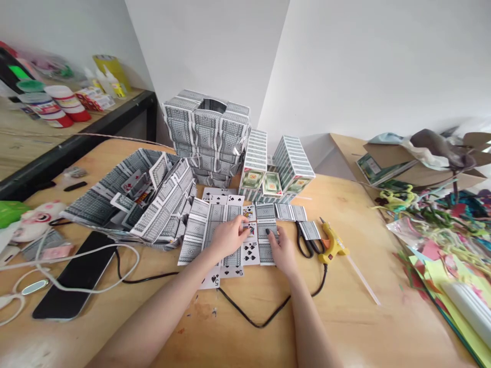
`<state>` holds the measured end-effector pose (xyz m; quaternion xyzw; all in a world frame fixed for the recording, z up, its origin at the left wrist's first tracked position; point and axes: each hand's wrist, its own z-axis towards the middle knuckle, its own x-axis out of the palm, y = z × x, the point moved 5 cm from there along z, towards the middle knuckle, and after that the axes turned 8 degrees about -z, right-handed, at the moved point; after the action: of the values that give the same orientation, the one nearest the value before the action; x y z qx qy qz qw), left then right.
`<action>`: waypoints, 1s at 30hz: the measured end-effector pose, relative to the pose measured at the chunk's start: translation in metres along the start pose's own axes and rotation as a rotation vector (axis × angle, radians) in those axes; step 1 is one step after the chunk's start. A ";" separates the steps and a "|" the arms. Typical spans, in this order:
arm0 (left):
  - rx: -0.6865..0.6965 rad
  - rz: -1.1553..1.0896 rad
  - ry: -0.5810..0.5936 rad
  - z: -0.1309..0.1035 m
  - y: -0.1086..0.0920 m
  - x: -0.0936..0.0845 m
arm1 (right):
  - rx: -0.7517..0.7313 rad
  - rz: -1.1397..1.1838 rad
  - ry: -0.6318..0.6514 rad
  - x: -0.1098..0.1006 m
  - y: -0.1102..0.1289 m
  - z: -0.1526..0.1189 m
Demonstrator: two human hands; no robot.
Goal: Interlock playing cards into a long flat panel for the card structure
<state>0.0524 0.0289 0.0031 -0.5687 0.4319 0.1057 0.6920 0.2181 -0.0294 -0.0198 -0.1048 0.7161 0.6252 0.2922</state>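
Note:
A flat panel of joined playing cards [216, 220] lies on the table, mostly backs up. Over its right part, my left hand [229, 236] is bent with thumb and forefinger close together at the face-up cards [251, 253]; what lies between them is too small to make out. My right hand [283, 251] grips the right edge of a strip of face-down playing cards [265, 217], thumb on top. Just right of it are loose cards [284, 211], black-handled scissors [305, 244] partly under a card, and a yellow glue gun [333, 246].
Behind stand a tall card-built box [209, 135] and stacked card packs [255, 153]. At left sit a card-built tray [103, 194] holding cards, a phone [76, 276] and white cables. A black cord [255, 322] crosses the front. Coloured scraps [445, 266] lie right.

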 end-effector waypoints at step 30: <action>0.186 -0.099 0.128 -0.011 -0.013 -0.004 | -0.008 -0.045 -0.039 -0.004 0.011 -0.003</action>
<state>0.0530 0.0164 0.0148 -0.5284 0.4545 -0.0055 0.7171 0.2148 -0.0308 -0.0087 -0.1095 0.7052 0.6233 0.3196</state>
